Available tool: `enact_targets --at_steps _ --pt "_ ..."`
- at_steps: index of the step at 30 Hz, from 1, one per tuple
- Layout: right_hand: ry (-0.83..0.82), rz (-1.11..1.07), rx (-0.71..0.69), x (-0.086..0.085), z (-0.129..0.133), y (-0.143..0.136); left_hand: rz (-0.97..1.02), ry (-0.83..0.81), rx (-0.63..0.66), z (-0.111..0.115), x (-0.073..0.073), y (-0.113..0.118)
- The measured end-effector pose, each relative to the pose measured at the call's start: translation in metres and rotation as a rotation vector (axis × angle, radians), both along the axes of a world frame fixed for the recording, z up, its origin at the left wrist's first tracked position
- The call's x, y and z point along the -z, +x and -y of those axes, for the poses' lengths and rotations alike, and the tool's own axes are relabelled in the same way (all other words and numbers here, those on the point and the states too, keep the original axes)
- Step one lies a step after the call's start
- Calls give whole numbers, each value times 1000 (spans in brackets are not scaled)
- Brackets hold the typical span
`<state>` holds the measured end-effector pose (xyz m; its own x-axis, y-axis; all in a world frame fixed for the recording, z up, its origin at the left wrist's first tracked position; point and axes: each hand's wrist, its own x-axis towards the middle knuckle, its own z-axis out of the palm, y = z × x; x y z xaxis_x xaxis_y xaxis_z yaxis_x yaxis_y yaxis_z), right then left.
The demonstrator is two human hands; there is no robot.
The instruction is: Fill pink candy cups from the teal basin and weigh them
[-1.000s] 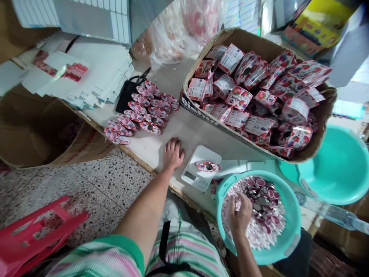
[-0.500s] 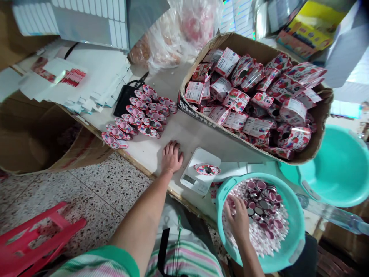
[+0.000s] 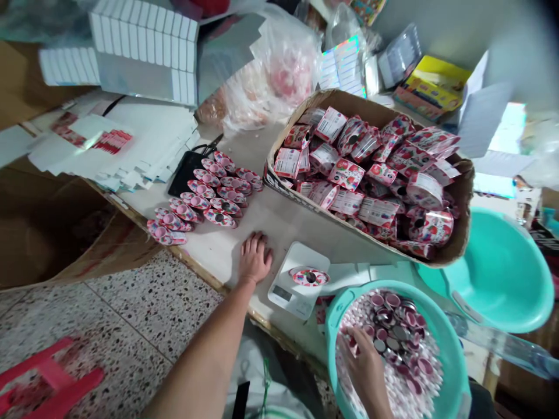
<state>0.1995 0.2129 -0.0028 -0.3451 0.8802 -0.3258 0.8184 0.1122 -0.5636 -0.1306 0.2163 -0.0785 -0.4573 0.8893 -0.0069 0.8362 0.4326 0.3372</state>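
Observation:
My left hand [image 3: 254,259] lies palm down on the table, its fingers stretched out, holding nothing. To its right a white digital scale [image 3: 301,299] carries one small strawberry-print packet [image 3: 309,277] with a dark round hole in its top. My right hand [image 3: 367,361] is down in a turquoise basin [image 3: 456,349] of small pale pink pieces [image 3: 410,396]. Its fingers are drawn together at the pieces; what they hold is hidden. Beside it in the basin lie several pink and silvery round caps [image 3: 391,331].
Several similar packets [image 3: 198,189], many with pink caps, stand in rows by black scissors [image 3: 212,144]. A carton [image 3: 375,247] full of packets stands behind the scale. Another turquoise basin [image 3: 506,273] and a clear bottle [image 3: 506,346] are at right. A red stool [image 3: 52,372] stands on the floor.
The view has shifted, so most things sit lower in it. My right hand's fingers have drawn closer together among the pale pieces. My left hand stays on the table.

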Motion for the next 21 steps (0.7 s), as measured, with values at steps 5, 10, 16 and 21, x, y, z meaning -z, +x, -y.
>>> enact_targets --at_steps 5,10,16,21 --pt "196 -26 53 1 2 10 -7 -1 -8 0 1 0" --pt "489 -92 29 -25 -17 0 -16 6 -5 0 2 -2" --pt "603 -232 12 -57 -48 -72 -39 28 7 0 3 -3" --pt "504 -202 -94 -36 -61 -112 -54 50 6 1 5 -4"
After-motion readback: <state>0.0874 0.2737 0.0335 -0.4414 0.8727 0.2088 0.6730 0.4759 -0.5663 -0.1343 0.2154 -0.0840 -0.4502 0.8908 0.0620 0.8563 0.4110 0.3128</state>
